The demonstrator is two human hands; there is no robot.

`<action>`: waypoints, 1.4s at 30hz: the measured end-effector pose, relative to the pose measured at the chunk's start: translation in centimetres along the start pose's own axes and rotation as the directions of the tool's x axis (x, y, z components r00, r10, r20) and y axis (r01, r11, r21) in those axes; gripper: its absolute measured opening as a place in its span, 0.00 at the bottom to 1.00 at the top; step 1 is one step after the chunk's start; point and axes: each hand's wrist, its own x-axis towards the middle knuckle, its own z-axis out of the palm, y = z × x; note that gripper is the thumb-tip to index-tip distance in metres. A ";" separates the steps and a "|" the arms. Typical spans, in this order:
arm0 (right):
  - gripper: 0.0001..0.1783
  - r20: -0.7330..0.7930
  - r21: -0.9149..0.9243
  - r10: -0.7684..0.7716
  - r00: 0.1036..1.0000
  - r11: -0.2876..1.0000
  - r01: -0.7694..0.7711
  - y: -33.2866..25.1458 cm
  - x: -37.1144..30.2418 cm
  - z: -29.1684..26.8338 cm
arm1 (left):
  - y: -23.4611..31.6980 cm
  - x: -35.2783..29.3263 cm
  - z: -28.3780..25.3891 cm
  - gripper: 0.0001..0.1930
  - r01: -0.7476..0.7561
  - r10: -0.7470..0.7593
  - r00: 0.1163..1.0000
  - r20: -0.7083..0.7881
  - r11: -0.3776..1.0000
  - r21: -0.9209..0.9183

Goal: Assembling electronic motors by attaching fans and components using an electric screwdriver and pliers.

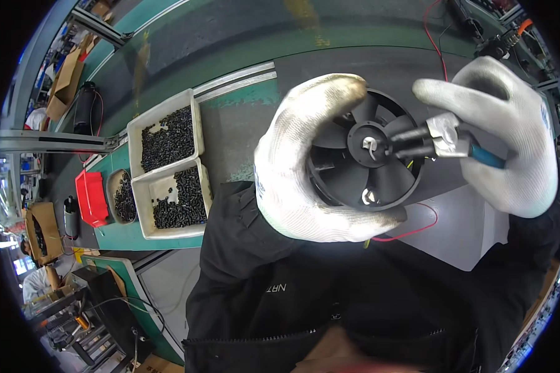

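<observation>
Black axial fan (361, 155) held above the bench (239, 137), close to the body, its rim clasped between fingers and thumb of the left hand (286, 168). Blue-handled tool (445, 135) gripped in the right hand (529, 133), upper finger extended; its dark prongs are pointed at the hub, contact unclear. Judged: if the fan is rolled in its one-sided grip, a blade could be scraped. The red wire (436, 219) might be snagged below. Leftward, bare bench is bounded by white bins (197, 127).
</observation>
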 end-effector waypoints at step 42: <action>0.24 0.107 0.985 0.606 0.789 -0.170 -0.004 2.3 -0.3 17.0 | 6.4 -0.4 1.2 0.25 -0.148 -0.094 0.868 0.487 0.888 0.435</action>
